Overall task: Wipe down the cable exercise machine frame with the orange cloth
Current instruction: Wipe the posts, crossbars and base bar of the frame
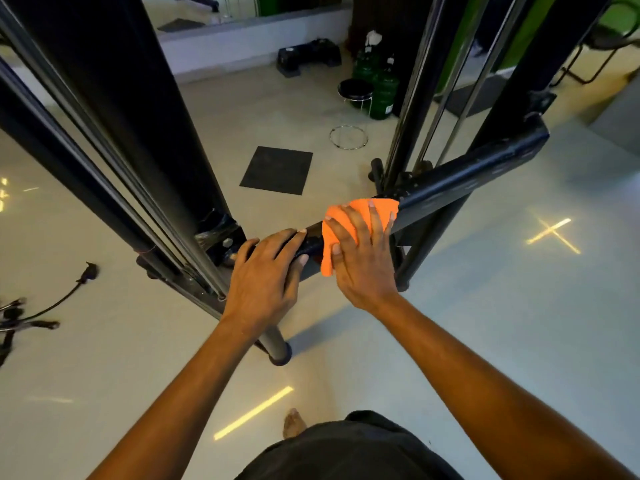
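- A person's right hand (pixel 363 258), fingers spread flat, presses the orange cloth (pixel 356 221) onto the machine's black crossbar (pixel 467 174).
- The left hand (pixel 266 278) curls over the same bar, just beside the cloth.

right hand (pixel 363 261) pressing orange cloth (pixel 360 220) on crossbar (pixel 467 174), left hand (pixel 266 275) gripping it

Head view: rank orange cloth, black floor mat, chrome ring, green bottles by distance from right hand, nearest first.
1. orange cloth: under the right hand, pressed on the frame bar.
2. black floor mat: on the floor beyond, to the left.
3. chrome ring: farther back on the floor.
4. green bottles: farthest, by the upright.
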`<control>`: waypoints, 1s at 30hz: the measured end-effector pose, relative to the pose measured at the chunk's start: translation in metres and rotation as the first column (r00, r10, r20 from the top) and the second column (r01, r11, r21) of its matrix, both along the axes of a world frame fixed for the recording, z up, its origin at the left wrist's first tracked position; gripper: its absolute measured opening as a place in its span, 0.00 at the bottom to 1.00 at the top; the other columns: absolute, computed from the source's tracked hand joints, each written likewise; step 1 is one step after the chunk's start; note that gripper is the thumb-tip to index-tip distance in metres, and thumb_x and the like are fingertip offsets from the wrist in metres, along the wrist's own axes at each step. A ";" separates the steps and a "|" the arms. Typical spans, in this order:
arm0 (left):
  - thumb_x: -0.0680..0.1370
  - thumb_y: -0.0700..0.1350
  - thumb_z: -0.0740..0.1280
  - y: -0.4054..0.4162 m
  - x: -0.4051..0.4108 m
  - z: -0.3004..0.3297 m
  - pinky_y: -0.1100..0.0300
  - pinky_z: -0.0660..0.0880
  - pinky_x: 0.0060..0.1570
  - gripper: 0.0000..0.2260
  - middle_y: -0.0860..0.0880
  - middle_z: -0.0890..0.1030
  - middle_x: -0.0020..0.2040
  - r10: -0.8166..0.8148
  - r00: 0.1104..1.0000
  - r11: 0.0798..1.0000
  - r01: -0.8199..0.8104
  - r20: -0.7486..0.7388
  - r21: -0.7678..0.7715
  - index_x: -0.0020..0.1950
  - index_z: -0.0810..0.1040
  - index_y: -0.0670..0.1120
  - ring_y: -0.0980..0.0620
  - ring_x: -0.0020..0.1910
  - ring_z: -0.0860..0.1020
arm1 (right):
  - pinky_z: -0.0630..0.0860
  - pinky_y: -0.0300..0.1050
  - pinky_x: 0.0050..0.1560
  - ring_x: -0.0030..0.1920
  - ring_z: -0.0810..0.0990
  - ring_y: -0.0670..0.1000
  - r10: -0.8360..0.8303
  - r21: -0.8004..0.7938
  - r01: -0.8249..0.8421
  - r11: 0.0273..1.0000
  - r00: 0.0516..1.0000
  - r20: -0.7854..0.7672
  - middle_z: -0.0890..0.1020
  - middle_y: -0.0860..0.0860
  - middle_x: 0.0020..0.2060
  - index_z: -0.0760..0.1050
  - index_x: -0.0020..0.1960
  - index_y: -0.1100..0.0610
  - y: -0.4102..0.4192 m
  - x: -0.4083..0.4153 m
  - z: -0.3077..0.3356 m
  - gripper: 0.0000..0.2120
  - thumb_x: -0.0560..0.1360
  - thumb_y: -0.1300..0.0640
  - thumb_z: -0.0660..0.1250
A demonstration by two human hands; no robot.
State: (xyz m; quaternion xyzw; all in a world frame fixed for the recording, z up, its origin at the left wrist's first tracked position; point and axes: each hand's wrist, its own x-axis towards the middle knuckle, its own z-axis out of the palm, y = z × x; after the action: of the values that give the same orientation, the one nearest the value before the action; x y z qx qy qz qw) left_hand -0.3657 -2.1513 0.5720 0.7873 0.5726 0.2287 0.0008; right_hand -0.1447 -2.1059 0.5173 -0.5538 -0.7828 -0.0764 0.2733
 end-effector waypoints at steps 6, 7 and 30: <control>0.88 0.55 0.60 0.009 0.011 0.004 0.48 0.71 0.66 0.19 0.51 0.77 0.75 -0.003 1.000 1.000 0.002 -0.013 -0.016 0.78 0.75 0.51 0.49 0.71 0.76 | 0.49 0.75 0.82 0.86 0.54 0.65 0.099 0.010 -0.102 0.995 0.982 0.163 0.59 0.56 0.85 0.57 0.87 0.47 0.024 0.052 0.006 0.27 0.90 0.46 0.57; 0.88 0.55 0.60 0.009 0.014 0.005 0.48 0.71 0.65 0.19 0.52 0.77 0.75 0.004 1.000 1.000 -0.004 -0.010 -0.018 0.78 0.75 0.51 0.49 0.71 0.76 | 0.49 0.76 0.82 0.86 0.54 0.65 0.066 0.002 -0.067 0.998 0.989 0.129 0.60 0.55 0.85 0.59 0.87 0.47 0.029 0.062 0.010 0.27 0.89 0.47 0.57; 0.87 0.51 0.59 0.015 0.134 -0.005 0.34 0.50 0.81 0.20 0.52 0.75 0.77 0.417 0.907 0.909 -0.417 0.061 -0.016 0.79 0.73 0.50 0.49 0.79 0.69 | 0.50 0.76 0.82 0.86 0.57 0.65 0.354 0.157 -0.367 0.917 0.929 0.105 0.59 0.53 0.86 0.60 0.87 0.48 0.074 0.125 -0.009 0.29 0.88 0.48 0.62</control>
State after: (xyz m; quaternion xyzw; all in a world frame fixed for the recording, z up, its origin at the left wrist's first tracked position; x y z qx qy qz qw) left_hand -0.2316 -2.1363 0.5669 0.6393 0.7276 0.2474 -0.0288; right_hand -0.0200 -2.0319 0.5086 -0.3709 -0.8714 -0.1133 0.3004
